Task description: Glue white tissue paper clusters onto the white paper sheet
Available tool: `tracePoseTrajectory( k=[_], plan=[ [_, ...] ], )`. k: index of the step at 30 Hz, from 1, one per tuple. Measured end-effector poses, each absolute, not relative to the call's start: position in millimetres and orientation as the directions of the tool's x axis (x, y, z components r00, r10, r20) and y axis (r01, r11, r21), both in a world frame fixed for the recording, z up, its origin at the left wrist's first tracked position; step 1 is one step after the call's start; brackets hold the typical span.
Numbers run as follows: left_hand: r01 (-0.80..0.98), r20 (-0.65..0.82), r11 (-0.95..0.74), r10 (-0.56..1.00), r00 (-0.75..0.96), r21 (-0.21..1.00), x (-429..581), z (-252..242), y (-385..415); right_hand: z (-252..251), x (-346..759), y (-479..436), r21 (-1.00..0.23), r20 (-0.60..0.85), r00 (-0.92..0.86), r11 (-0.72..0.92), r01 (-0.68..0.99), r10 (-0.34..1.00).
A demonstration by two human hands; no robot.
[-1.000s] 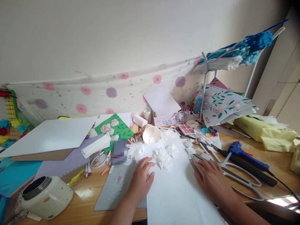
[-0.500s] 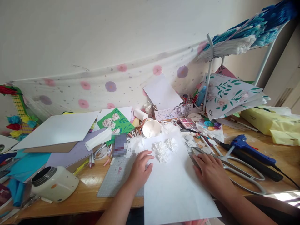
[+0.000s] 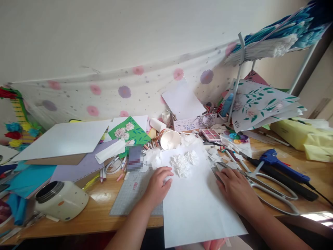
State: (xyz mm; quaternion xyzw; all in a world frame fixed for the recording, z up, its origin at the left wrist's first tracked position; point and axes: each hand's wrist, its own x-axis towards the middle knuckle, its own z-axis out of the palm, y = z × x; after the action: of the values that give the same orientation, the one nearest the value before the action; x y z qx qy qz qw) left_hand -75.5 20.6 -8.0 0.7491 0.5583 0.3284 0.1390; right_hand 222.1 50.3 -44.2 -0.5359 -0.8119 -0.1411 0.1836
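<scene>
A large white sheet of paper (image 3: 197, 208) lies before me, its near end reaching past the table edge. On its upper part sit ruffled white paper flowers (image 3: 181, 165), touching neither hand. My left hand (image 3: 159, 184) rests at the sheet's left edge, fingers gently curved and thumb apart, holding nothing. Across the sheet, my right hand (image 3: 235, 187) lies palm down by the right edge, open, its fingertips near the blades of large scissors (image 3: 277, 194). Under the left forearm is a grey cutting mat (image 3: 130, 196).
A blue glue gun (image 3: 283, 166) lies right of the scissors. Behind the flowers, a paper cup (image 3: 170, 139) is tipped toward me. A cream jar (image 3: 63, 201) lies tilted at left, near stacked boards (image 3: 65, 139). A green card with paper flowers (image 3: 137, 133) stands further back.
The whole view has shifted slightly, so things appear a little further right. Both hands keep their places by the sheet, and the flowers have not moved on it.
</scene>
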Motion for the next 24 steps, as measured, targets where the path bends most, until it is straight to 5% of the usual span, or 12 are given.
tracePoseTrajectory(
  k=[17, 24],
  plan=[
    [0.774, 0.288, -0.349, 0.931, 0.224, 0.528, -79.1, -7.4, 24.6, -26.2, 216.1, 41.4, -0.058, 0.364, -0.291, 0.333, 0.941, 0.885],
    [0.817, 0.311, -0.403, 0.905, 0.290, 0.412, -75.3, -8.4, 19.6, -19.2, 214.8, 39.3, -0.061, 0.300, -0.281, 0.313, 0.948, 0.912]
  ],
)
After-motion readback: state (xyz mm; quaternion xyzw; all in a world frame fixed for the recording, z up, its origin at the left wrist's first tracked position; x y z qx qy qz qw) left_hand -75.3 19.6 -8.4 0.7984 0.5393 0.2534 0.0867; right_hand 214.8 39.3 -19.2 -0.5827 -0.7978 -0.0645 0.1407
